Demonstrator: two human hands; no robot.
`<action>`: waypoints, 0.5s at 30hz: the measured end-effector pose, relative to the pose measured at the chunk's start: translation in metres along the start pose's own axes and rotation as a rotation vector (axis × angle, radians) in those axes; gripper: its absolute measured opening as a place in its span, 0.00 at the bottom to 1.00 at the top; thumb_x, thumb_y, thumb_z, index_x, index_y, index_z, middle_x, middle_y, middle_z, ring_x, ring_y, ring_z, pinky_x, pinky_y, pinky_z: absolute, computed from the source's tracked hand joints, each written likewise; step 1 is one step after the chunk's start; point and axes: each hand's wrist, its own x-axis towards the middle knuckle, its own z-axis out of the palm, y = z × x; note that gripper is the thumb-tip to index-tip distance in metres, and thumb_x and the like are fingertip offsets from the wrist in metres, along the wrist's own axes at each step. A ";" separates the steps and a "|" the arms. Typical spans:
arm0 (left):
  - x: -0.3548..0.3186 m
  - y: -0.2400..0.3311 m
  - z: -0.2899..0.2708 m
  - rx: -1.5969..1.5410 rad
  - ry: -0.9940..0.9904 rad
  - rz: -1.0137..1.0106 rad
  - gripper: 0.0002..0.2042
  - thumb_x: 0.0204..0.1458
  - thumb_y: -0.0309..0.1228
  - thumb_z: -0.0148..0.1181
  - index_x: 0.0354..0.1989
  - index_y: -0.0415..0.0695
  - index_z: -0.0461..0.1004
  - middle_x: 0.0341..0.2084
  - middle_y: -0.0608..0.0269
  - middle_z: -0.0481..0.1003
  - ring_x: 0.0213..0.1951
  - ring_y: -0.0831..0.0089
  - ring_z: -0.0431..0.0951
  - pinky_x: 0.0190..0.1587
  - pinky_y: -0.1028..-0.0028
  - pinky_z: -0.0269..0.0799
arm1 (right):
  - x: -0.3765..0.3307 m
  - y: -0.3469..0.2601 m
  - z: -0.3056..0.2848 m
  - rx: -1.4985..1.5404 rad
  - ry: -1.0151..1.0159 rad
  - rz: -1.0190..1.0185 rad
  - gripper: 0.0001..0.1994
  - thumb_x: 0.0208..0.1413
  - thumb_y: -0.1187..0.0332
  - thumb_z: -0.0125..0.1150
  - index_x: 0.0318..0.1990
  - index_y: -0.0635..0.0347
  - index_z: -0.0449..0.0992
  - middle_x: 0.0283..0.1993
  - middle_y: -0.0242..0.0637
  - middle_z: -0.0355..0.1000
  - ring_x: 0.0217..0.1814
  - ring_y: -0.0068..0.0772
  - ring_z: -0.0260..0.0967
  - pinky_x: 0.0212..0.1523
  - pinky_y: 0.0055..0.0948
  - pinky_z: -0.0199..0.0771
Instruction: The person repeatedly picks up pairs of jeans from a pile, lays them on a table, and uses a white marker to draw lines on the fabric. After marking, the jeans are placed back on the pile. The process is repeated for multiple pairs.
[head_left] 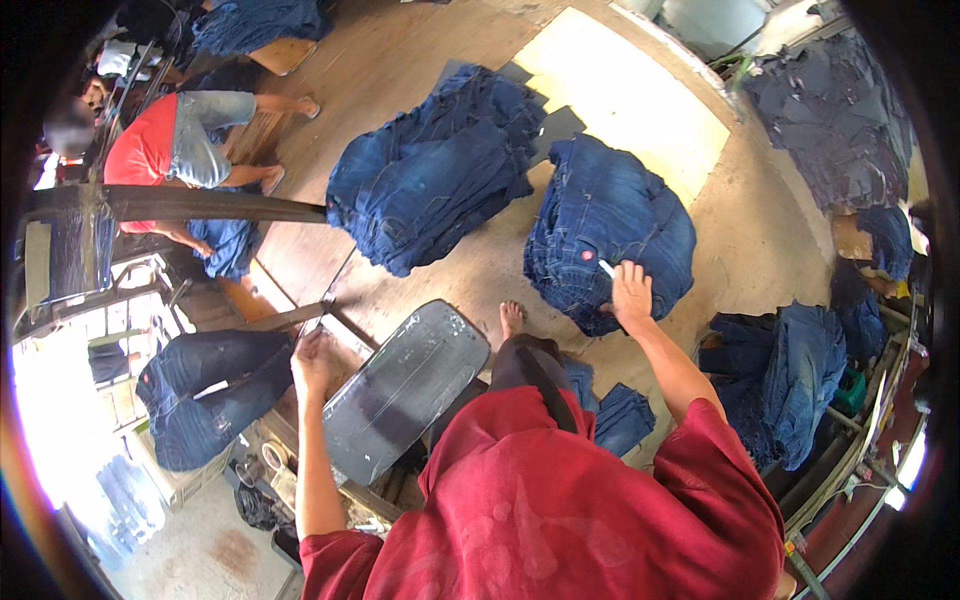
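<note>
Head view: a stack of folded blue jeans (610,232) sits on the floor, the right hand (631,294) resting on its near edge, fingers spread. Left of the stack, the left hand (313,362) grips a metal bar (300,316) beside a dark padded board (405,388). A second denim pile (435,170) lies further left.

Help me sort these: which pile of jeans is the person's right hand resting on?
The right hand rests on the smaller pile of jeans just ahead of it; the bigger pile lies untouched to its left.
</note>
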 end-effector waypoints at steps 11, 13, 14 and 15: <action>-0.129 0.200 0.230 -0.203 -0.427 0.797 0.18 0.59 0.35 0.75 0.55 0.42 0.82 0.57 0.55 0.82 0.59 0.51 0.80 0.67 0.52 0.72 | -0.013 0.025 -0.043 0.737 0.464 0.223 0.27 0.46 0.78 0.79 0.54 0.60 0.73 0.44 0.44 0.74 0.44 0.53 0.75 0.48 0.45 0.78; -0.138 0.236 0.253 -0.319 -0.702 0.645 0.21 0.66 0.41 0.69 0.60 0.40 0.81 0.56 0.50 0.82 0.58 0.53 0.80 0.64 0.60 0.73 | -0.012 0.004 -0.078 0.735 0.699 0.138 0.28 0.43 0.80 0.78 0.54 0.61 0.73 0.45 0.43 0.72 0.44 0.50 0.74 0.47 0.43 0.76; -0.140 0.252 0.265 -0.349 -0.763 0.531 0.22 0.69 0.44 0.63 0.62 0.40 0.79 0.58 0.52 0.81 0.60 0.56 0.79 0.65 0.62 0.72 | -0.022 -0.009 -0.096 0.802 0.709 0.076 0.28 0.43 0.80 0.78 0.54 0.62 0.73 0.45 0.44 0.72 0.46 0.51 0.73 0.48 0.44 0.76; -0.138 0.266 0.276 -0.407 -0.794 0.451 0.24 0.73 0.48 0.58 0.64 0.40 0.78 0.61 0.54 0.80 0.62 0.59 0.78 0.65 0.64 0.72 | -0.029 -0.027 -0.112 0.767 0.779 -0.029 0.28 0.42 0.79 0.77 0.53 0.63 0.74 0.44 0.44 0.71 0.46 0.51 0.73 0.48 0.42 0.76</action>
